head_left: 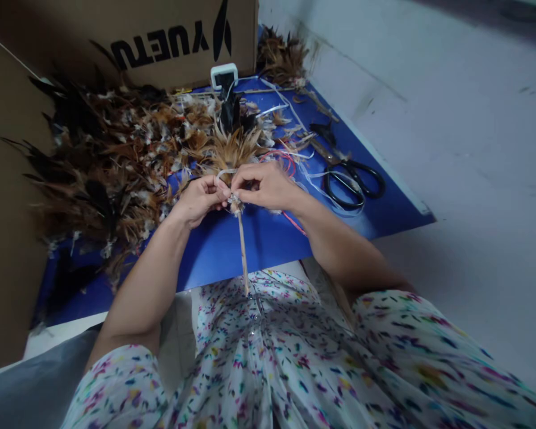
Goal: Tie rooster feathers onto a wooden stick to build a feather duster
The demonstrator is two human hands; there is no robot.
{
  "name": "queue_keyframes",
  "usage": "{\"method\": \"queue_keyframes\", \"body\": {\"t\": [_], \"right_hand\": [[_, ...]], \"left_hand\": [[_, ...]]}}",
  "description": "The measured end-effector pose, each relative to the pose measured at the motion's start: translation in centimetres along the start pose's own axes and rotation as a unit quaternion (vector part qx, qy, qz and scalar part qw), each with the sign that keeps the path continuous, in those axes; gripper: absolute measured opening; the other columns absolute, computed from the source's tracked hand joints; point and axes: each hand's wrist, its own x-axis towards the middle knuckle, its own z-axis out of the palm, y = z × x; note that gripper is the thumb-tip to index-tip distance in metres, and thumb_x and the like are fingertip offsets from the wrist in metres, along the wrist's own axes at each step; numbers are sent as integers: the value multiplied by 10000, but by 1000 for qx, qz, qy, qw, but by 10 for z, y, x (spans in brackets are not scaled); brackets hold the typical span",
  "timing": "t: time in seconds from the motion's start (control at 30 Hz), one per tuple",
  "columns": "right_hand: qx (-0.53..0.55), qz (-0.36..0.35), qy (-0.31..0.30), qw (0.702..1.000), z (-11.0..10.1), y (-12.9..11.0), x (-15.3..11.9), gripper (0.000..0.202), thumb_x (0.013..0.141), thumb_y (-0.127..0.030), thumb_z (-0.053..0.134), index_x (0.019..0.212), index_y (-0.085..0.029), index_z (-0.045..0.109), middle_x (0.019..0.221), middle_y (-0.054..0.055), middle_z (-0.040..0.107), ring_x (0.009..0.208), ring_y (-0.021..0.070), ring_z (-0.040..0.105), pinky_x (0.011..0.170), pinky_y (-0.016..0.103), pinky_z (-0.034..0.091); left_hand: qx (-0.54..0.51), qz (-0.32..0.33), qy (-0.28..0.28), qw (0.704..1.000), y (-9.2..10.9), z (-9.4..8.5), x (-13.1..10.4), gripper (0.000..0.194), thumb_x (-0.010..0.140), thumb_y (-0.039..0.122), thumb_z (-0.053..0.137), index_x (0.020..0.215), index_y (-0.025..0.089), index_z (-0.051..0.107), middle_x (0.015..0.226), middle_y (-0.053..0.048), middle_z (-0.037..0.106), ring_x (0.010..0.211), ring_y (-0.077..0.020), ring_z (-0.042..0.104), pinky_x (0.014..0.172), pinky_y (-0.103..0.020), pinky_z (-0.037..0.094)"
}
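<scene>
Brown feathers (pixel 234 146) fan out from the upper end of a thin wooden stick (pixel 243 250), whose lower end points at my clothing. My left hand (pixel 202 199) pinches at the left of the binding where feathers meet stick. From the right, my right hand (pixel 263 185) is closed, thumb and forefinger together at the same spot. A pale strip (pixel 226 172) loops up between both hands, and its ends are hidden by the fingers. Whitish feather bases (pixel 236 205) show just below my fingertips.
A large pile of brown and black feathers (pixel 129 143) covers the left of the blue table (pixel 214 256). Black-handled scissors (pixel 355 182) and loose strips lie at the right. Cardboard boxes (pixel 178 21) stand behind and left; a white clip (pixel 224 76) is at the back.
</scene>
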Motion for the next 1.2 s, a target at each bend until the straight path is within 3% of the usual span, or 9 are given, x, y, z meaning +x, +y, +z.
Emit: {"method": "queue_keyframes", "body": {"t": [0.37,0.6,0.83,0.97,1.2], "right_hand": [[-45,-104,-39,993,0,8,0,151,846,-199,583,852,-189,734,902,54,730,873,158,640,874,338,469],[-17,-103,-43,994,0,10,0,147,855,-229,613,880,-192,753,957,57,730,896,157,664,860,326,491],[36,-99,-52,993,-1,9,1,131,826,-221,634,821,-184,759,875,42,745,860,147,666,848,305,498],[84,-19,-58,995,-1,9,1,133,804,-233,656,872,-145,728,842,41,731,795,134,652,781,281,503],[125,60,15,990,10,16,4,108,742,-82,585,829,-128,631,800,23,675,739,105,605,716,252,488]], "left_hand": [[-68,-66,-28,995,2,-6,1,409,472,285,944,659,151,605,554,11,599,512,-80,547,495,-204,398],[-76,-66,-11,995,3,-3,0,341,460,214,910,631,146,623,570,-4,627,525,-89,571,504,-208,424],[-51,-68,4,996,5,0,0,282,453,161,853,596,146,610,543,-2,627,484,-77,558,488,-198,430],[-9,-33,36,999,3,3,0,302,440,179,842,581,158,576,509,23,597,475,-90,563,511,-219,460],[131,106,57,984,-5,0,3,371,501,370,892,627,157,616,648,-9,673,588,-114,597,591,-239,459]]}}
